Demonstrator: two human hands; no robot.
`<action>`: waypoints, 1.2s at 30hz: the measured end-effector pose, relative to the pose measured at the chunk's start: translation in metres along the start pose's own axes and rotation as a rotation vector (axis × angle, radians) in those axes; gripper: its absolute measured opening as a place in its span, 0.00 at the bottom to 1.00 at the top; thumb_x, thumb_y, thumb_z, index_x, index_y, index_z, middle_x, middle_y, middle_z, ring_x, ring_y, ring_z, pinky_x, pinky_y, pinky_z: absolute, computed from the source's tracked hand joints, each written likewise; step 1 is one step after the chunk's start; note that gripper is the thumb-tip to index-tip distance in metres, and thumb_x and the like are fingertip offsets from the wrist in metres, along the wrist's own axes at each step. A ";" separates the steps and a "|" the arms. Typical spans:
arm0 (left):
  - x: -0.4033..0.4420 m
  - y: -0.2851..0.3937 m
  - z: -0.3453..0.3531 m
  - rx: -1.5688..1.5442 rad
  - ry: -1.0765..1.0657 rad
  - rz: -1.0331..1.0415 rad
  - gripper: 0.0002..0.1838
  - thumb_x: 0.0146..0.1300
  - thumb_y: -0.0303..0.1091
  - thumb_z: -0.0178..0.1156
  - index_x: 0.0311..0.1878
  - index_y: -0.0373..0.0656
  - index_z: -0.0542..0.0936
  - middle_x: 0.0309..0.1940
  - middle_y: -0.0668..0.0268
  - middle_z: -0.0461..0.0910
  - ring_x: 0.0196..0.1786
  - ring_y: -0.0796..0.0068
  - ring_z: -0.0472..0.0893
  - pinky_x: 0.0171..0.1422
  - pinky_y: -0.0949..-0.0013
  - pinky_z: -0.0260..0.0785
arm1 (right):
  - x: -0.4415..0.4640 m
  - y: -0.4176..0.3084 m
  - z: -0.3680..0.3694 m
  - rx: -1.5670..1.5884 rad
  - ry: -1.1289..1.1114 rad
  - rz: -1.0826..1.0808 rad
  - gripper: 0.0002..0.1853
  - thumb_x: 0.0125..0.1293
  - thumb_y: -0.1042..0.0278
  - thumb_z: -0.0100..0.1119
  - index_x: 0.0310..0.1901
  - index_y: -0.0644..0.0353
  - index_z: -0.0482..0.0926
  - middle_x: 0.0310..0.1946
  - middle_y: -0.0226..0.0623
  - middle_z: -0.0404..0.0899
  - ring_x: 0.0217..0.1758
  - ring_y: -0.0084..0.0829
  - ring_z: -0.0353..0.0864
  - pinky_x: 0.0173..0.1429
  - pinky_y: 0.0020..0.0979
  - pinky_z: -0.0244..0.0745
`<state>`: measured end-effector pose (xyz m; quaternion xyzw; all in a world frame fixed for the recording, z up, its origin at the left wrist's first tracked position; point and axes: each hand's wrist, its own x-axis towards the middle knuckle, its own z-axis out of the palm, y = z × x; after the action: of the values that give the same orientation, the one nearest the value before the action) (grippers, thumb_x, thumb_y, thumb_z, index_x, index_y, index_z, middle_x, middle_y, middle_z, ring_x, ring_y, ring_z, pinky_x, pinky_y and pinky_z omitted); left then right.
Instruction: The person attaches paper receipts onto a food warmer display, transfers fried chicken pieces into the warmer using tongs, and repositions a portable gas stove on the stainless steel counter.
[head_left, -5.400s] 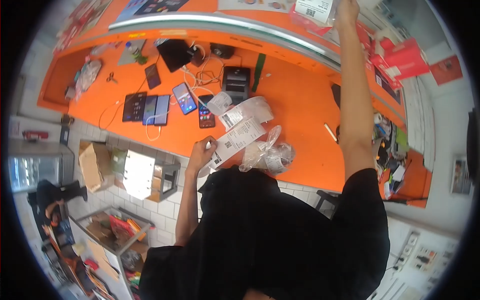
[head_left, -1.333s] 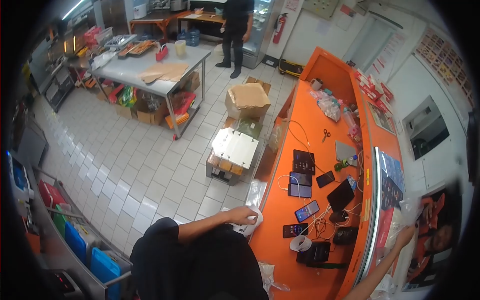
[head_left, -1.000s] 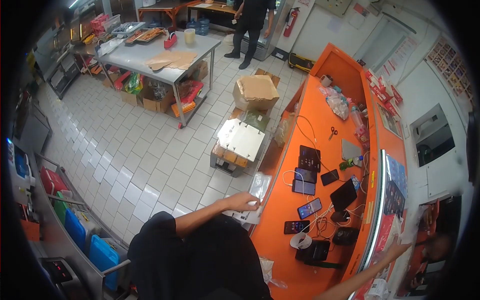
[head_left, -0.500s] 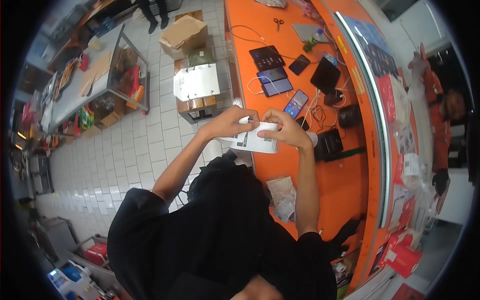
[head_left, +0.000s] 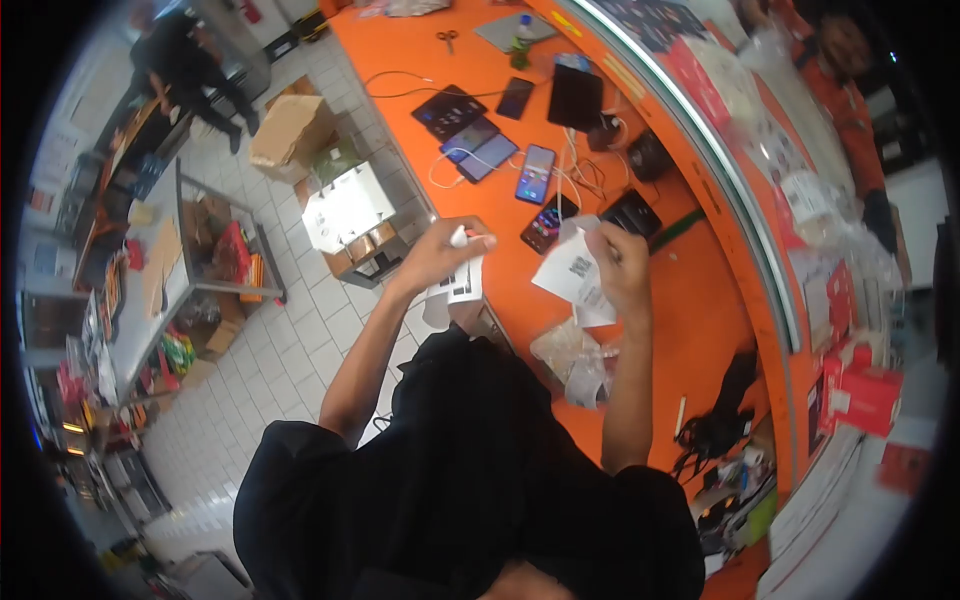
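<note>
At mid-frame, my left hand (head_left: 438,258) grips a printed paper strip (head_left: 464,283) and a small white object (head_left: 459,237), while my right hand (head_left: 624,270) pinches a QR-coded receipt (head_left: 578,274).

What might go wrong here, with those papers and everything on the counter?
The paper in the left hand hangs near the edge of the counter, so it might fall if the grip loosens.

The right hand, holding a slip, is close to a phone and could knock it.

The bag lies beside the right forearm and might get nudged.
</note>
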<state>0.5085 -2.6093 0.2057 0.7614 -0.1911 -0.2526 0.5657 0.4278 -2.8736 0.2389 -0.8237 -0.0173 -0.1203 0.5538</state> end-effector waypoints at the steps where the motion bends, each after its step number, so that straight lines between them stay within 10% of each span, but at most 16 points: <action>1: 0.007 0.003 0.016 0.005 -0.068 0.217 0.15 0.65 0.43 0.65 0.40 0.38 0.82 0.38 0.66 0.83 0.43 0.78 0.78 0.51 0.70 0.69 | -0.003 0.008 -0.001 0.031 -0.045 0.066 0.16 0.69 0.62 0.61 0.34 0.71 0.79 0.20 0.42 0.73 0.22 0.22 0.67 0.28 0.29 0.63; 9: 0.007 0.033 0.068 -0.145 -0.054 0.122 0.13 0.64 0.37 0.67 0.29 0.38 0.80 0.27 0.74 0.77 0.34 0.86 0.72 0.39 0.75 0.63 | -0.041 0.015 -0.098 -0.054 -0.503 0.196 0.16 0.59 0.61 0.71 0.36 0.69 0.83 0.29 0.34 0.84 0.32 0.22 0.79 0.40 0.28 0.73; 18: 0.020 0.009 0.106 -0.300 0.011 0.132 0.11 0.66 0.34 0.65 0.29 0.41 0.80 0.23 0.75 0.77 0.26 0.89 0.73 0.30 0.79 0.62 | -0.068 0.054 -0.169 0.184 0.303 0.160 0.08 0.65 0.69 0.66 0.39 0.66 0.83 0.32 0.30 0.84 0.36 0.16 0.78 0.42 0.27 0.72; 23: 0.053 -0.001 0.165 -0.315 0.100 0.158 0.11 0.67 0.34 0.63 0.29 0.41 0.80 0.21 0.73 0.77 0.24 0.87 0.75 0.28 0.78 0.63 | -0.015 0.029 -0.178 -0.778 0.617 -0.050 0.06 0.63 0.68 0.65 0.41 0.55 0.84 0.33 0.36 0.82 0.38 0.39 0.79 0.45 0.36 0.73; 36: 0.106 -0.039 0.171 -0.502 0.126 0.083 0.14 0.68 0.38 0.62 0.29 0.41 0.79 0.23 0.70 0.80 0.23 0.84 0.76 0.26 0.78 0.63 | 0.036 0.045 -0.151 -1.261 0.464 -0.071 0.14 0.60 0.65 0.65 0.48 0.57 0.83 0.40 0.32 0.78 0.50 0.37 0.74 0.50 0.40 0.70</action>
<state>0.4909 -2.7899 0.1104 0.6027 -0.1179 -0.2206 0.7577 0.4429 -3.0330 0.2596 -0.9412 0.1486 -0.2996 -0.0484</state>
